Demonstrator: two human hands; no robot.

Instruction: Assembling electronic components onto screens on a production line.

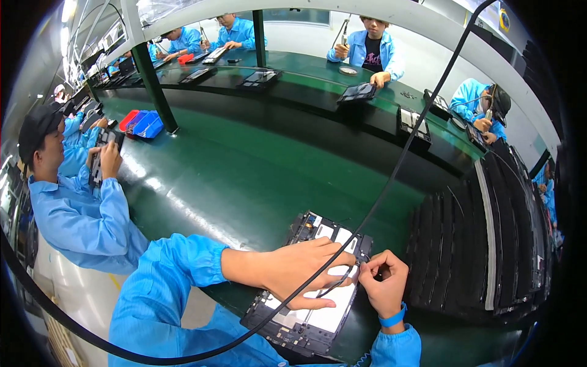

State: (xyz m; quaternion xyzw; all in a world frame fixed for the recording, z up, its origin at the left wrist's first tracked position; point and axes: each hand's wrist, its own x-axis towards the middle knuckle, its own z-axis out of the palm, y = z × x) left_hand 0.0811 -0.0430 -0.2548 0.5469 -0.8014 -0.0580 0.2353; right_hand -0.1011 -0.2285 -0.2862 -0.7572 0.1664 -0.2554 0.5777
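An opened tablet-like device point(287, 333) lies on the green table in front of me, its dark frame, circuit boards and white battery panels showing. Across its middle rests my left hand point(299, 269), fingers spread and lying flat. A thin dark strip or cable shows beneath those fingers. At the device's right edge, my right hand point(385, 281) pinches thumb and forefinger together; what sits between the tips is too small to make out. A blue wrist strap point(393, 316) circles my right wrist.
Black slabs point(452, 244) stand in a packed row at right. A black cable point(397, 168) hangs across the view. Blue bins point(147, 125) and a red bin point(129, 120) sit by a green post point(153, 85). Beyond runs a dark belt point(293, 110) with devices; co-workers sit left and opposite.
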